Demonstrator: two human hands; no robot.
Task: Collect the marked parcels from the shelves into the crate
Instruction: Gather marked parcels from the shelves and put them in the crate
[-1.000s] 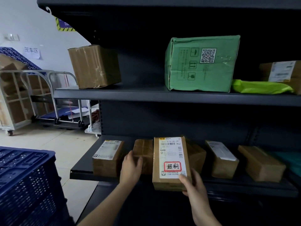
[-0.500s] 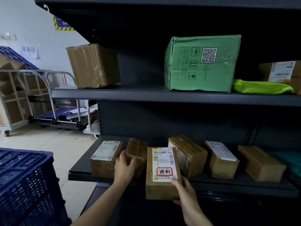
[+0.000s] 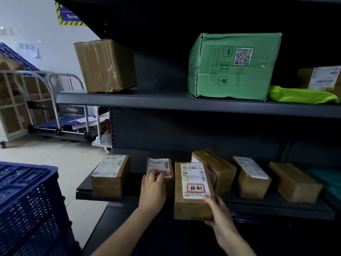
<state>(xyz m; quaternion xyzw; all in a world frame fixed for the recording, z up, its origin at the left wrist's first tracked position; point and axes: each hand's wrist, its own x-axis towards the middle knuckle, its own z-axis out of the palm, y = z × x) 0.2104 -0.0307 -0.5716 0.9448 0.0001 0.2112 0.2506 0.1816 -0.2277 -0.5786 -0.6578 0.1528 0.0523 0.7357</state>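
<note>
My right hand (image 3: 220,217) grips a brown parcel (image 3: 191,191) by its lower right corner, in front of the lower shelf's (image 3: 276,207) edge. Its white label carries a red-framed handwritten mark. My left hand (image 3: 153,187) holds a smaller brown parcel (image 3: 160,170) standing on the lower shelf, tilted so its white label faces me. The blue crate (image 3: 27,206) stands at the lower left, below and left of both hands.
More brown parcels (image 3: 110,174) (image 3: 214,169) (image 3: 252,178) (image 3: 295,182) line the lower shelf. The upper shelf (image 3: 166,100) bears a brown box (image 3: 105,65), a green box (image 3: 234,65) and a green bag (image 3: 300,95). Trolleys (image 3: 55,108) stand on the floor at left.
My left hand has tipped the small parcel so its label now shows. The marked parcel in my right hand has come down and off the shelf toward me.
</note>
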